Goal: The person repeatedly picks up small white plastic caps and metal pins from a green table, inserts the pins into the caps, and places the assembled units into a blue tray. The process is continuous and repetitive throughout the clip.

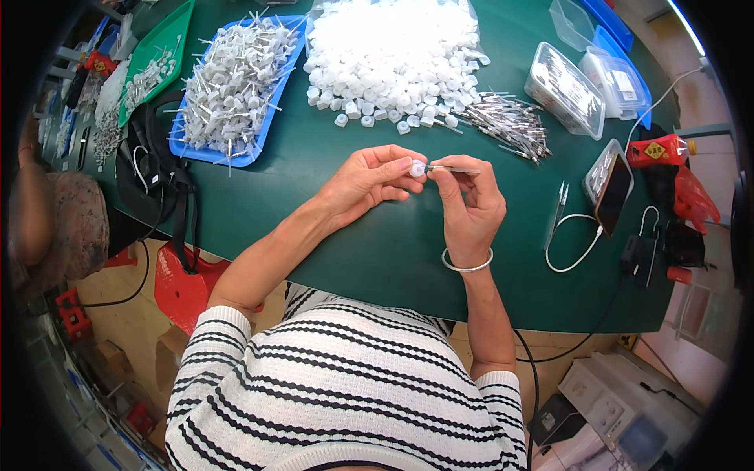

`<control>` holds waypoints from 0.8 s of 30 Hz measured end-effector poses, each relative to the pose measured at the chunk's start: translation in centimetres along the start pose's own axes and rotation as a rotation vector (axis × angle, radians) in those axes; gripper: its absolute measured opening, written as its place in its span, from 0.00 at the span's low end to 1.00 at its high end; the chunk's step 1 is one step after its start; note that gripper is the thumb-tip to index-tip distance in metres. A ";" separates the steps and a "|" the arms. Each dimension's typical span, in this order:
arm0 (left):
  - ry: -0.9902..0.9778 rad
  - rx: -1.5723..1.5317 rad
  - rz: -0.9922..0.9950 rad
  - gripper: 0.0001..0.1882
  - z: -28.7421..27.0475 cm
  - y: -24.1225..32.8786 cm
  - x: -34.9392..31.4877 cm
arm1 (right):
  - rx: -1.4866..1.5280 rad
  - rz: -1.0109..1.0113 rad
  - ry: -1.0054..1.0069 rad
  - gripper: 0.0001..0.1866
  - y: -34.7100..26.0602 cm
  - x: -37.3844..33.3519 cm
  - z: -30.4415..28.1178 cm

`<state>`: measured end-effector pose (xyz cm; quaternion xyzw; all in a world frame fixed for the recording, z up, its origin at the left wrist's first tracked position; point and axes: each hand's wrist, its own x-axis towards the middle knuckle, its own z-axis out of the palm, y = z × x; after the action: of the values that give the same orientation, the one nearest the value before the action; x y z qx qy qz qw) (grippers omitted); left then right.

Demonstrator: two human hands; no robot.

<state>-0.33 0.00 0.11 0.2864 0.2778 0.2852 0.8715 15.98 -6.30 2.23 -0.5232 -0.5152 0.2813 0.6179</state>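
Note:
My left hand [363, 182] pinches a small white plastic cap [418, 168] between thumb and fingertips, over the near middle of the green table. From the right, my right hand [473, 206] grips a thin metal rod [462, 169] between thumb and index finger. The rod's tip meets the cap; how deep it sits inside cannot be seen. Beyond my hands lies a large heap of white caps [385, 59], and a pile of loose metal rods [510, 125] lies to its right. A blue tray [278, 96] at the left is full of caps with rods in them [234, 82].
Tweezers [558, 208], a white cable [567, 269] and a phone [614, 196] leaning on a clear box are at the right. Behind stands another clear box [569, 88] of metal parts. At left are a green tray [177, 35], a black bag [145, 165] and another person's arm [35, 208].

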 end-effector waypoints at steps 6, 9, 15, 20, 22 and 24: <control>0.012 0.010 -0.017 0.13 0.2 0.0 0.0 | -0.001 -0.009 0.004 0.06 0.1 0.0 0.0; 0.008 0.011 -0.024 0.14 0.1 -0.1 0.0 | -0.020 -0.021 0.007 0.06 0.2 -0.1 -0.1; 0.000 -0.020 -0.057 0.14 0.2 0.0 -0.1 | -0.019 -0.038 0.004 0.06 0.3 -0.1 -0.1; -0.016 -0.036 -0.063 0.14 0.1 0.0 -0.1 | -0.012 -0.040 -0.020 0.06 0.1 0.0 -0.2; -0.021 -0.038 -0.060 0.14 0.1 0.0 -0.1 | -0.022 -0.047 -0.039 0.06 0.1 0.0 -0.3; -0.008 -0.026 -0.058 0.14 0.2 0.0 -0.1 | -0.038 -0.063 -0.059 0.06 -0.2 0.2 -0.4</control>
<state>-0.32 -0.11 0.27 0.2681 0.2787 0.2622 0.8841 16.37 -6.33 2.48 -0.5099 -0.5545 0.2672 0.6009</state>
